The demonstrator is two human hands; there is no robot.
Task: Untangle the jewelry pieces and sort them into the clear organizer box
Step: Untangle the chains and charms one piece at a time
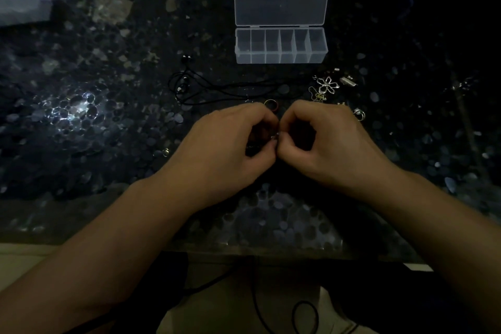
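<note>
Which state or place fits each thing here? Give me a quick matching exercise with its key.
1. clear organizer box
2. flower pendant
3. black cord
4. small silver piece

A. pinched between left hand and right hand
B. open, compartments look empty
C. right of the pile, below the box
D. looped left of centre

Pairs: 1-B, 2-C, 3-D, 4-A
</note>
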